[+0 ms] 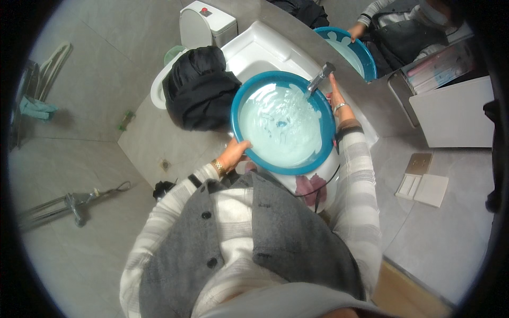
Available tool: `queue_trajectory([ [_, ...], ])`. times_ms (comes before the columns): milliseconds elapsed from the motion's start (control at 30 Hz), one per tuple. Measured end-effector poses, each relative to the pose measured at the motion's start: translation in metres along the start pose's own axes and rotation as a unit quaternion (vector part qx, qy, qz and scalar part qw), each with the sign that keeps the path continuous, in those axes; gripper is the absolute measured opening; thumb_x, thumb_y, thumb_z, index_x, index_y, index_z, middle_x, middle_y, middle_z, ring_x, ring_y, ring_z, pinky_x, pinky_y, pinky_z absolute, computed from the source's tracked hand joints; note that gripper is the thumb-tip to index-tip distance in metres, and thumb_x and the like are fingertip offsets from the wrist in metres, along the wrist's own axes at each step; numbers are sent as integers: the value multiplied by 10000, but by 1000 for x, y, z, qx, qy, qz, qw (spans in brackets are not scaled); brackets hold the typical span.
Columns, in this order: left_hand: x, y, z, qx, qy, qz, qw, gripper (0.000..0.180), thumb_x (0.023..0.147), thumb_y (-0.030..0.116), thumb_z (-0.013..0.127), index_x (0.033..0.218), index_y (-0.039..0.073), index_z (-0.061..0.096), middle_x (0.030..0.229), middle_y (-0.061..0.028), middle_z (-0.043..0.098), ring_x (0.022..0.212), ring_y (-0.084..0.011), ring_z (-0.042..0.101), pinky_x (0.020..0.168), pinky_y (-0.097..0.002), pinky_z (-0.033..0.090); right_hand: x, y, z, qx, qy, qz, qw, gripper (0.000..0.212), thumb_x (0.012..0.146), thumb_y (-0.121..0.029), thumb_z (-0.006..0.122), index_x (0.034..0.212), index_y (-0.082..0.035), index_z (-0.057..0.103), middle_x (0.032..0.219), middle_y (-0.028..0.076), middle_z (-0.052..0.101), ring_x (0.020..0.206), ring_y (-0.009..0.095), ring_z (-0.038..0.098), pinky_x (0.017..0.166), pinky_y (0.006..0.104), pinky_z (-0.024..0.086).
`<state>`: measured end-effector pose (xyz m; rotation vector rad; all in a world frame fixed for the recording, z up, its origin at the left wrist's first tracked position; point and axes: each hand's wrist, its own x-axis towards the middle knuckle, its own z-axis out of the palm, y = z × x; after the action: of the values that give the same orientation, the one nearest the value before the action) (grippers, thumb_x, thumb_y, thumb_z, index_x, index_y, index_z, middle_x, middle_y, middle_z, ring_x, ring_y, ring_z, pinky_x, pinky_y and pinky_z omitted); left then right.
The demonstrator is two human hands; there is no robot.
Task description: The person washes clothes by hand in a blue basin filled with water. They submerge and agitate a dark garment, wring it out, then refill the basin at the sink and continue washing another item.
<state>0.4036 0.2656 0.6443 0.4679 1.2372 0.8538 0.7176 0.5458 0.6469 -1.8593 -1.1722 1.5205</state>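
Note:
A round blue basin [238, 108] with water in it stands over the white sink [257, 38], under a metal tap [319, 77]. Water seems to run from the tap into it, and the surface ripples. My left hand [233, 153] grips the basin's near-left rim, thumb over the edge and the other fingers hidden below. Beside the basin's right rim is my right hand [341, 104], one finger stretched up close to the tap's handle. Its other fingers are partly hidden; I cannot tell whether it touches the tap.
Black cloth [199, 93] is heaped left of the basin, over the toilet [157, 87]. A pinkish-red cloth [312, 191] lies on the sink's near edge. The mirror [339, 18] repeats the basin. At right are a white cabinet [450, 114] and wall switches [422, 188].

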Motion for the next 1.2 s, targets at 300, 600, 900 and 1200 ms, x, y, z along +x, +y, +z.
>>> queue_trajectory([
  [300,0,-1,-1,-2,1,1,1000,566,828,207,589,1354,116,401,1118,-55,546,938,-174,557,730,-347,532,7,4,0,9,18,14,1000,1117,563,-1018,401,1500,-411,348,1093,94,416,961,252,363,889,393,312],
  [600,0,-3,-3,-14,-7,4,1000,567,830,212,600,1351,111,401,1128,-61,550,961,-182,559,734,-360,533,0,-6,2,6,7,-6,1000,1068,581,-1010,394,1480,-434,377,1043,63,401,833,213,339,838,339,302],
  [900,1,-2,-3,-3,-7,9,1000,564,829,194,592,1353,101,403,1124,-69,555,961,-192,571,735,-371,550,-3,-5,3,-1,-5,-18,1000,1081,596,-1003,380,1514,-437,303,1349,202,436,1261,353,394,1091,500,251],
  [1200,0,0,-1,-4,-4,9,1000,566,825,193,593,1347,83,401,1111,-75,552,949,-191,570,732,-362,554,6,1,0,-4,15,-5,1000,1034,611,-1002,365,1484,-448,364,980,47,407,780,194,341,781,325,325],
])
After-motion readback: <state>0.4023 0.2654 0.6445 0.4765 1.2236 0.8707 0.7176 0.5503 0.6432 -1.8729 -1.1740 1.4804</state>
